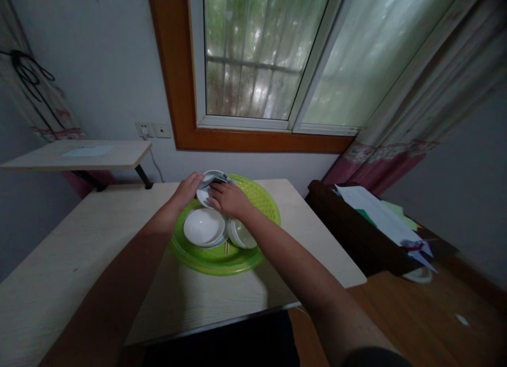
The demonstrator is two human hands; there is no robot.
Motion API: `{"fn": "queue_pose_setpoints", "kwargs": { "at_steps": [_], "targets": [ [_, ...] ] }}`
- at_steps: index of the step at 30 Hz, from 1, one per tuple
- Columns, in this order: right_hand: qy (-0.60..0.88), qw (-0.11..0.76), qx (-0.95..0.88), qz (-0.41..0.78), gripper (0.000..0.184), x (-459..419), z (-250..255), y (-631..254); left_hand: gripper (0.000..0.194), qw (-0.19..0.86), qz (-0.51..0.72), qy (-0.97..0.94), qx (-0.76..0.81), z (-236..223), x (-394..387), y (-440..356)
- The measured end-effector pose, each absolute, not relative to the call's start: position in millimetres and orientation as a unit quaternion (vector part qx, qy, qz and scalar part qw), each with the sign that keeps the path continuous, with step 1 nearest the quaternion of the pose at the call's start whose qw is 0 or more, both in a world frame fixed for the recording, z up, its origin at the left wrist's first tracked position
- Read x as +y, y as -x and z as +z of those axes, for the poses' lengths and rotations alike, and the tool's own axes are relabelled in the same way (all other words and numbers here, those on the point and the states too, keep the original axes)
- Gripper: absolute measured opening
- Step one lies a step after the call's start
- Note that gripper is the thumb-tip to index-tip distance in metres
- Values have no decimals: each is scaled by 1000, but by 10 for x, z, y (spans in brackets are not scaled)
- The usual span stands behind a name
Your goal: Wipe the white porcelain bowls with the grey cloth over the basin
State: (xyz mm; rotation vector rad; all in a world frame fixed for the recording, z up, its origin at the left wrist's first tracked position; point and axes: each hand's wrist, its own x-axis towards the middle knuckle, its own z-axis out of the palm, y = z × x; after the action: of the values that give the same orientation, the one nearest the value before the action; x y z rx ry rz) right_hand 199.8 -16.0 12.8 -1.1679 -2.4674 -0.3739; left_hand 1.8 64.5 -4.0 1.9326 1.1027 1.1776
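A white bowl (203,196) is held tilted above the far left part of a round green tray (222,267). My left hand (187,191) is closed on the bowl's left rim. My right hand (232,199) lies over its right side, thumb and fingers against the bowl and partly inside it. A grey-blue patch shows at the far rim behind my fingers; I cannot tell whether it is a cloth or part of the dish. Nearer me on the tray are stacked white dishes (203,227) and, to their right, more white bowls (242,235). Chopsticks (226,247) poke out between them.
The tray stands on a pale wooden table (162,298) against the wall below a window (253,55). A raised shelf (75,154) is at the back left. To the right, past the table's edge, a dark cabinet (356,235) bears papers (372,211).
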Motion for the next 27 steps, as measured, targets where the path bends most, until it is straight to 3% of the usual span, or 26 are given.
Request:
{"fn": "queue_pose_setpoints", "kwargs": {
  "at_steps": [7, 14, 21, 27],
  "targets": [
    [383, 208, -887, -151, 23, -194, 250, -2041, 37, 315, 443, -721, 430, -52, 667, -1],
    [396, 324, -848, -137, 27, -237, 283, -2097, 34, 301, 443, -729, 426, -10, 626, 4],
    [381, 208, -898, -76, 39, -178, 225, -2039, 36, 298, 442, -720, 445, -19, 641, 5],
    [377, 188, -903, -80, 49, -160, 118, -1995, 35, 293, 444, -731, 427, -21, 627, 0]
  ]
}}
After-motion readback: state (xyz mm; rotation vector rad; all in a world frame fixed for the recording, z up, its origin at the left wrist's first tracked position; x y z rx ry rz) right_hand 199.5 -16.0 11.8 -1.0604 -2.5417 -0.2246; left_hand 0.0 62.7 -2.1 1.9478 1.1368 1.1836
